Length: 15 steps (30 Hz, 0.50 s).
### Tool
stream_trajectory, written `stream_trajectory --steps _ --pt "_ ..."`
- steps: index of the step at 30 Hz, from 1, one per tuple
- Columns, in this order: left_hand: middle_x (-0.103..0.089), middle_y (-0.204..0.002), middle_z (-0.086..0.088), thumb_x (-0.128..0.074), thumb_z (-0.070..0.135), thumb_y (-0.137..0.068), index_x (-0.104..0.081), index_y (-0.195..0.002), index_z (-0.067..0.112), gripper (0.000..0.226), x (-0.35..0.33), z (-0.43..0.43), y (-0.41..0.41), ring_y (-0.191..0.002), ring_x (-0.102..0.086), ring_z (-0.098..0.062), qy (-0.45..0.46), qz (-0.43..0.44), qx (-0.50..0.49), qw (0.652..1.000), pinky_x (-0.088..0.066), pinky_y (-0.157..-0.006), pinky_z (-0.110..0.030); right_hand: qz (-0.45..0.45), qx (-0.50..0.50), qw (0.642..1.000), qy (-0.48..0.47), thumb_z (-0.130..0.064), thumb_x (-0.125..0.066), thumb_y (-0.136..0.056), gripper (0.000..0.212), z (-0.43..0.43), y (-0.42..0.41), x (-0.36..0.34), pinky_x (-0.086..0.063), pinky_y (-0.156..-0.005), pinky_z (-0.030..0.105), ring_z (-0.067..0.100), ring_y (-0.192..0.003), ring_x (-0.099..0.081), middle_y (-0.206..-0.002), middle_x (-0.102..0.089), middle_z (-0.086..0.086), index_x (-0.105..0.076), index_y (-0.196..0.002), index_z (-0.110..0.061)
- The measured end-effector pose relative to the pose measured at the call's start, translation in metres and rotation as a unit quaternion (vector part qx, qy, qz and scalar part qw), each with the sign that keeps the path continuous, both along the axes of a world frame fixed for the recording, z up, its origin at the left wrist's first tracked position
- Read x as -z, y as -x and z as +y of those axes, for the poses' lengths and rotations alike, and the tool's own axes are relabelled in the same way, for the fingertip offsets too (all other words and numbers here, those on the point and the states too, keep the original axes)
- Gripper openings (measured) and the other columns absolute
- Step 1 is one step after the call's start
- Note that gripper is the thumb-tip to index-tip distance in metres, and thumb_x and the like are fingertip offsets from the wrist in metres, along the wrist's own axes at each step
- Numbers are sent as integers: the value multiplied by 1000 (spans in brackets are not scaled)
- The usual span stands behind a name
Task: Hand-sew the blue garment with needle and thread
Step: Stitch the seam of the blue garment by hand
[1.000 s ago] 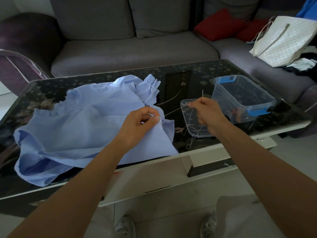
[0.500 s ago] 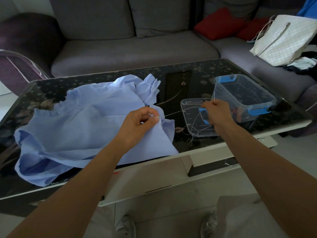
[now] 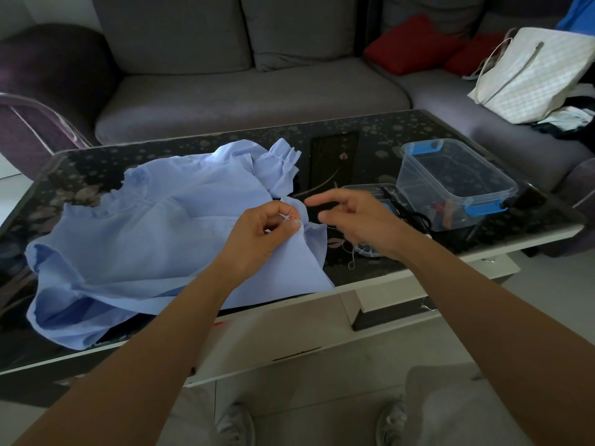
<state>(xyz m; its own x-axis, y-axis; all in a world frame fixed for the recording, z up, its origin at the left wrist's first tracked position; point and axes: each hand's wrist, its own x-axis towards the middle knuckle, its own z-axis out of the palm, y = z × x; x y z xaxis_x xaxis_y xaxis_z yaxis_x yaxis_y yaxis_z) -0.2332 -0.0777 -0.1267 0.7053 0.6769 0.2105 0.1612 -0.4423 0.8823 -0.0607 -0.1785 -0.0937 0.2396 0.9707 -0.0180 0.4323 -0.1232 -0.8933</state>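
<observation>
Two hands, one seam, mid-stitch by the look of it. Left hand (image 3: 267, 233): closed in a fine pinch, thumb and forefinger gripping a folded edge of the blue garment (image 3: 154, 239), which spreads away from that hand's outer side across the desk (image 3: 354, 149). Pale wisps of thread show at its fingertips, but the needle cannot be made out for certain. Right hand (image 3: 360, 220): open, fingers (image 3: 314, 201) loosely extended toward the pinch and just short of it, holding nothing visible. Loose thread (image 3: 352, 257) lies beneath its wrist, with scissors (image 3: 418, 218) and a clear box (image 3: 457, 188) just beyond its outer side. Next move, judged: a small, exact pinch at the seam to take up needle or thread, while the left hand keeps the cloth taut.
</observation>
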Motion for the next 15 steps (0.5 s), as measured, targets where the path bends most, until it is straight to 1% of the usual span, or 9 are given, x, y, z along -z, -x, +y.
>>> stream_trajectory --steps 1,2,4,5,8,9,11,13,15 --pt "-61 -65 5 -60 15 -95 -64 -87 21 11 0 0 0 -66 -54 -4 -4 1 1 1000 -42 -67 -11 -8 -22 1000 5 -10 -53 -98 24 0 5 0 -37 -43 6 -4 -42 -49 -52 -57 -19 -61 -118 -19" --pt "-61 -66 3 -60 16 -95 -64 -86 22 12 -1 0 0 -66 -54 -5 -9 2 2 1000 -42 -67 -11 -13 -34 999 7 -11 -54 -97 22 0 8 0 -37 -45 5 -3 -41 -48 -57 -59 -12 -62 -118 -16" --pt "-64 -69 1 -60 16 -95 -65 -87 22 10 -1 0 0 -67 -57 -8 -13 5 3 1000 -45 -69 -13 -20 -44 999 8 -13 -56 -97 19 1 12 2 -38 -47 5 -1 -41 -47 -68 -58 7 -63 -115 -13" --pt "-66 -71 -1 -60 17 -95 -66 -89 19 9 0 0 0 -69 -59 -12 -10 6 2 1000 -46 -71 -15 -21 -45 999 8 -14 -57 -97 16 1 12 4 -38 -48 4 -1 -42 -47 -69 -57 7 -64 -111 -13" --pt "-70 -82 -12 -61 18 -94 -68 -94 12 9 1 1 -1 -81 -64 -23 0 10 3 1000 -50 -77 -27 -16 -43 999 18 -13 -57 -97 8 3 11 8 -38 -49 4 -5 -45 -51 -57 -59 -13 -64 -99 -12" --pt "-70 -83 -13 -61 18 -94 -68 -95 12 9 2 1 -1 -82 -64 -25 1 11 5 1000 -50 -78 -28 -16 -44 999 20 -13 -57 -97 7 3 11 9 -39 -51 4 -6 -47 -52 -55 -60 -17 -64 -97 -12" --pt "-69 -82 -16 -61 18 -94 -68 -93 13 9 2 1 -1 -81 -63 -25 -1 12 8 1000 -49 -77 -24 -18 -33 999 12 -14 -57 -96 7 5 9 11 -42 -58 8 -7 -54 -56 -61 -63 -18 -64 -96 -12" --pt "-68 -80 -18 -61 17 -94 -67 -92 14 7 1 1 -1 -79 -62 -25 -2 11 7 1000 -48 -74 -19 -19 -13 1000 -5 -14 -58 -96 6 7 5 14 -43 -62 8 -7 -56 -57 -62 -64 -16 -64 -94 -13" --pt "-69 -81 -15 -61 17 -94 -67 -90 16 6 1 0 -1 -79 -62 -21 -1 13 2 1000 -47 -74 -16 -23 1 1000 -10 -16 -59 -95 5 8 1 15 -46 -68 11 -6 -59 -59 -62 -64 -15 -64 -93 -16"
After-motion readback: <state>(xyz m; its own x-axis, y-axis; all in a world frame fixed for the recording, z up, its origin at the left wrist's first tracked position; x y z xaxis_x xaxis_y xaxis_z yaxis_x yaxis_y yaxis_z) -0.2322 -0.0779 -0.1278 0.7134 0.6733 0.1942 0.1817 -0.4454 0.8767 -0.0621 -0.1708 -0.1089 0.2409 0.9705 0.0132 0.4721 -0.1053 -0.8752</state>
